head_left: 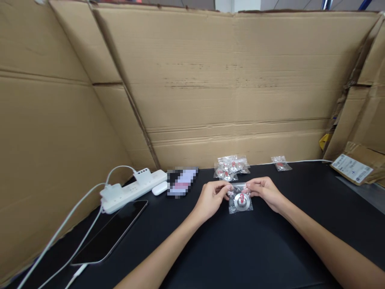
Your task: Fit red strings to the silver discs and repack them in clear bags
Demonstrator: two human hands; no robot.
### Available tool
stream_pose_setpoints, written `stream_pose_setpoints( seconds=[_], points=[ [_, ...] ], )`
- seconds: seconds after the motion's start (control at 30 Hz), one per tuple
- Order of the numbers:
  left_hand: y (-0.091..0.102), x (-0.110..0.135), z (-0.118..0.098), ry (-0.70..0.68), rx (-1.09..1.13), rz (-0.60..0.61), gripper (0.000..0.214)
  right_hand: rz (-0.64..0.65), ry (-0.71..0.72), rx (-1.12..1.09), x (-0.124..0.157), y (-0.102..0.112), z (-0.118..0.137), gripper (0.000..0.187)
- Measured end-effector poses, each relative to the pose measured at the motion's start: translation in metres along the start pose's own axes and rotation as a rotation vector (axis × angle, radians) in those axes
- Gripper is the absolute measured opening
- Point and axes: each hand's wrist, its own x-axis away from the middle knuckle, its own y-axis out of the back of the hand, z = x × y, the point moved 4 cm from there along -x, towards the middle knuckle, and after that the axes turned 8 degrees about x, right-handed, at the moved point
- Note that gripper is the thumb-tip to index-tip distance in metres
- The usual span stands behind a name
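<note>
A small clear plastic bag (233, 208) lies in front of me, with a round silver metal disc (241, 202) inside that has a red piece at its centre. My left hand (212, 196) pinches the bag's upper left corner between thumb and fingers. At the upper right corner, my right hand (266, 192) pinches the same bag. The bag's top edge is stretched between the two hands. Just beyond them sits a pile of similar bagged discs (231, 166), also with red pieces.
Against the back cardboard wall (234, 88) lies another small bag (281, 163). To the left are a white power strip (135, 192) with cables, a white case (160, 188), a pixelated item (182, 181) and a tablet (112, 233). A labelled brown package (357, 164) stands at right.
</note>
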Motion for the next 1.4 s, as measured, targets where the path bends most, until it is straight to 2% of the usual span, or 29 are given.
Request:
stream_pose_setpoints(
  seconds=[0.17, 0.37, 0.47, 0.53, 0.6, 0.7, 0.8, 0.87, 0.93, 1.0, 1.1, 1.27, 1.4],
  points=[
    [-0.004, 0.003, 0.005, 0.144, 0.341, -0.056, 0.033, 0.025, 0.011, 0.035, 0.003, -0.007, 0.003, 0.038],
    [-0.001, 0.004, 0.0, 0.142, 0.524, -0.062, 0.031, 0.157, 0.012, 0.026, 0.008, -0.026, 0.006, 0.045],
    [-0.004, 0.005, -0.001, 0.169, 0.575, -0.038, 0.036, 0.094, 0.017, -0.003, 0.005, -0.017, 0.003, 0.043],
    [-0.005, 0.005, -0.001, 0.203, 0.58, -0.035, 0.037, -0.016, 0.026, -0.031, 0.0, 0.001, 0.002, 0.04],
    [-0.006, 0.007, 0.0, 0.236, 0.559, -0.035, 0.036, -0.157, 0.034, -0.062, -0.007, 0.029, -0.001, 0.041],
    [-0.006, 0.007, 0.006, 0.286, 0.502, -0.024, 0.034, -0.498, 0.059, -0.011, -0.018, 0.09, -0.009, 0.048],
    [-0.007, 0.006, 0.014, 0.299, 0.424, -0.004, 0.034, -0.842, 0.111, 0.233, -0.022, 0.158, -0.018, 0.052],
    [-0.007, 0.005, 0.017, 0.285, 0.375, 0.012, 0.034, -0.986, 0.072, 0.477, -0.024, 0.197, -0.025, 0.047],
    [-0.006, 0.003, 0.02, 0.28, 0.347, 0.031, 0.033, -1.074, -0.01, 0.665, -0.026, 0.227, -0.031, 0.043],
    [-0.006, 0.002, 0.021, 0.28, 0.345, 0.051, 0.032, -1.088, -0.04, 0.774, -0.03, 0.247, -0.035, 0.043],
    [-0.005, 0.001, 0.021, 0.285, 0.359, 0.069, 0.031, -1.043, -0.027, 0.862, -0.039, 0.261, -0.039, 0.041],
    [-0.005, 0.001, 0.022, 0.301, 0.358, 0.071, 0.033, -0.947, -0.001, 0.947, -0.05, 0.265, -0.043, 0.044],
    [-0.006, 0.001, 0.022, 0.293, 0.346, 0.079, 0.031, -0.885, -0.022, 1.157, -0.052, 0.26, -0.039, 0.041]
  ],
)
